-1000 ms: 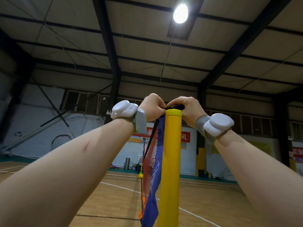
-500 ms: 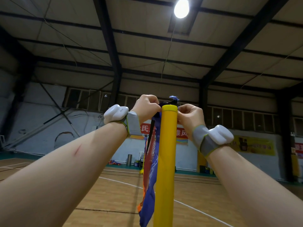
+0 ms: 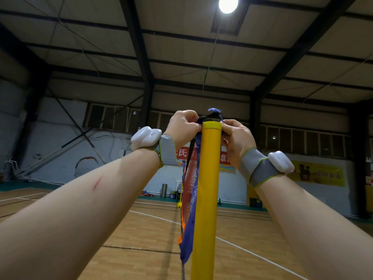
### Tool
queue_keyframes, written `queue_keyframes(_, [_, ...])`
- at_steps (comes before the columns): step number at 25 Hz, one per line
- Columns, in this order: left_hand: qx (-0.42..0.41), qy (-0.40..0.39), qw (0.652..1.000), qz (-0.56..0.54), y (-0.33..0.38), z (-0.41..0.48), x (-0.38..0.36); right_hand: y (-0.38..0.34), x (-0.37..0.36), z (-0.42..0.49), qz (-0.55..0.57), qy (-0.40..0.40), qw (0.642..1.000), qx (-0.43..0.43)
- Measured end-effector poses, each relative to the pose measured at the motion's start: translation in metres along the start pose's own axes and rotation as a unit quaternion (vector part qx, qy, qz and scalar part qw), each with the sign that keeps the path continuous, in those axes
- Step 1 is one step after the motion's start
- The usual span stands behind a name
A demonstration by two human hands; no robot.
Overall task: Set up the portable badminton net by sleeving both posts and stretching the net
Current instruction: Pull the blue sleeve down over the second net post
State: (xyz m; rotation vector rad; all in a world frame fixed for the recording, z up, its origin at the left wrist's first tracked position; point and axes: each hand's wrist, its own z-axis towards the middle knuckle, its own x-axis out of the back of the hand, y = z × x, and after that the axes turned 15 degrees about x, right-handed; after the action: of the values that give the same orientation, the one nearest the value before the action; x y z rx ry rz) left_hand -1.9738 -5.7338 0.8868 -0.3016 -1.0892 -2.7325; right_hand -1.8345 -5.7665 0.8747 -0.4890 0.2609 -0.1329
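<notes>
Overhead, a dim sports hall spans wide: a pale panelled ceiling [image 3: 262, 63] crossed by dark steel beams, with one round lamp [image 3: 228, 4] glaring. Below lies a glossy wooden floor [image 3: 141, 229] marked with white court lines and bordered in green along a light blue wall [image 3: 60, 150] that carries red and yellow banners.

A smooth yellow tubular post [image 3: 204, 199] stands upright in the middle foreground. The net [image 3: 190, 178], red mesh with a blue fabric edge, hangs bunched just to its left and touches it, running back toward a small yellow base far across the court.

Both bare forearms reach up to the post's top, each wrist wrapped in a grey strap that holds a rounded white plastic device. The left hand [image 3: 182, 126] is curled, pinching the black net cord [image 3: 207, 117] at the rim. The right hand [image 3: 237, 138], fingers also curled, pinches the cord's frayed blue end against the rim's other side.
</notes>
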Motion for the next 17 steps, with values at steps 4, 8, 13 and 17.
queue_keyframes(4, [-0.021,0.017,1.000,0.011,0.008,0.000,0.005,-0.017,-0.002,-0.010,-0.033,-0.007,0.998,0.049])
queue_keyframes(8, [-0.042,0.086,0.995,0.035,0.003,-0.003,0.006,-0.026,-0.006,-0.023,-0.147,-0.050,0.976,0.150])
queue_keyframes(13, [-0.052,0.106,0.991,0.057,-0.014,-0.019,0.007,-0.018,-0.009,-0.037,-0.221,-0.077,0.956,0.178])
queue_keyframes(17, [-0.054,0.091,0.992,0.061,-0.022,-0.025,0.011,-0.012,-0.014,-0.044,-0.229,-0.072,0.958,0.158])
